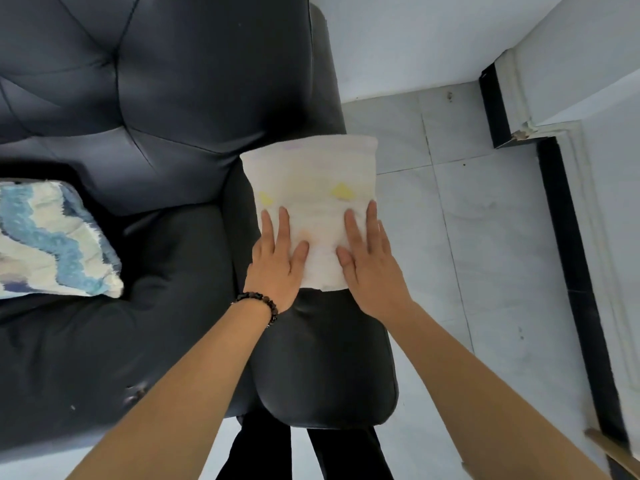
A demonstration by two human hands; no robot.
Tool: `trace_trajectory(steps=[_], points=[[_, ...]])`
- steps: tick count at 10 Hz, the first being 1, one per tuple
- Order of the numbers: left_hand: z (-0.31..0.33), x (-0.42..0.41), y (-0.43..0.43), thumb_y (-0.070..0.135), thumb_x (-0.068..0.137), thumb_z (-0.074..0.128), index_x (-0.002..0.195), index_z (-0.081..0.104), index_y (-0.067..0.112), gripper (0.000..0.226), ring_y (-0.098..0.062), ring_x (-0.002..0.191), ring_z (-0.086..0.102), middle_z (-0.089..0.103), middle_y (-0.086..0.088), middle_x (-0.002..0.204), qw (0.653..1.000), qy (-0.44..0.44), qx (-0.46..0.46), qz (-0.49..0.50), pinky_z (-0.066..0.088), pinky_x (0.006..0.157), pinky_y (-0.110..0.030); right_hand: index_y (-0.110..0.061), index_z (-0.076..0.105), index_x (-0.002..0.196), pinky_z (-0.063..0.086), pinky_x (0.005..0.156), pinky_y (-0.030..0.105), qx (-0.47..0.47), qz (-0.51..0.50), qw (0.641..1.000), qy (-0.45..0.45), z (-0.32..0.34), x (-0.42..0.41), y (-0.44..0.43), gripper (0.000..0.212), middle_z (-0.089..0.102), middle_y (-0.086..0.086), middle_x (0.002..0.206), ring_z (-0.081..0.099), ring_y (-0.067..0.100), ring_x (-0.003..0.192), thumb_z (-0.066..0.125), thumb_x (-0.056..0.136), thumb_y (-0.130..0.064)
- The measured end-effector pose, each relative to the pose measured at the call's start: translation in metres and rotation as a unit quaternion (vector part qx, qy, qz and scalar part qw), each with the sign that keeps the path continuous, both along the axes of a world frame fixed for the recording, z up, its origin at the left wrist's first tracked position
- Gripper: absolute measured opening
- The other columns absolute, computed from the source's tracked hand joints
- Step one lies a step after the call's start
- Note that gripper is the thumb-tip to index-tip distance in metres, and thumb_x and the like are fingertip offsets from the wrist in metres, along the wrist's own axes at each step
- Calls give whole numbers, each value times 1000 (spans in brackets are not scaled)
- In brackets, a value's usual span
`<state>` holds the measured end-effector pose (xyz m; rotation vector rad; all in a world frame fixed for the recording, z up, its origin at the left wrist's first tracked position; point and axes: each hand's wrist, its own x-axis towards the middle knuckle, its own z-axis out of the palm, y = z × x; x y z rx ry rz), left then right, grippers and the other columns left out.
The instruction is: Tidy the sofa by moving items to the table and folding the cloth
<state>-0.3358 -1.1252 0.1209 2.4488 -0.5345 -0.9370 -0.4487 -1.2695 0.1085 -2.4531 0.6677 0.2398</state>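
A: Where is the cloth (311,209)?
B: Folded into a pale rectangle, lying on the sofa's (145,98) right armrest (322,358). Its right side reaches out past the arm's edge, over the floor (467,244).
A: And the hands?
B: Both lie flat on its near half, fingers straight and a little spread, gripping nothing. The left hand (277,261) covers the near left corner and the right hand (369,265) the near right edge. They are apart, with bare cloth between the thumbs.
A: What can't you make out?
B: The print is faint: two yellow patches show, the rest is washed out. I cannot tell how many layers it is folded into. Only a crumpled edge shows at the near end, and the hands hide the near corners.
A: Anything cut off?
B: A blue and white cushion (55,240) on the seat (104,341) runs out of the left edge. A wooden piece (613,452) at the bottom right is too cropped to name. The person's dark trouser legs (266,455) show only below the armrest's front, between the forearms.
A: What else is around?
B: A dark bead bracelet (260,304) on the left wrist and a scuffed spot (136,393) near the seat's front. To the right, a black skirting (575,271) runs along the white wall (398,46).
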Motion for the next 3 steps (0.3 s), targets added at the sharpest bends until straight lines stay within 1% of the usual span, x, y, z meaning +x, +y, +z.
trace_trajectory(steps=[1,2,3], points=[[-2,8,-9,56,100,17,150,-16,41,62,-30,144,21,-14,3,163,996,-44,70,-30,28,113,-52,-33,-4,158,41,109,56,3,-3,1000,31,-4,12,-9,63,-15,6,165,15,40,150,19,102,-53],[10,10,-11,56,99,16,151,-17,38,63,-31,143,23,-14,1,163,995,-17,96,-36,32,110,-53,-32,2,158,23,119,58,35,-6,998,60,6,16,-11,63,-12,3,166,4,36,152,28,103,-47],[32,7,-6,53,101,15,153,-14,31,64,-30,148,10,-11,-5,163,989,-48,129,-50,24,115,-53,-33,-2,158,35,113,55,7,7,994,112,30,19,-14,64,-14,6,166,22,40,146,27,103,-49]])
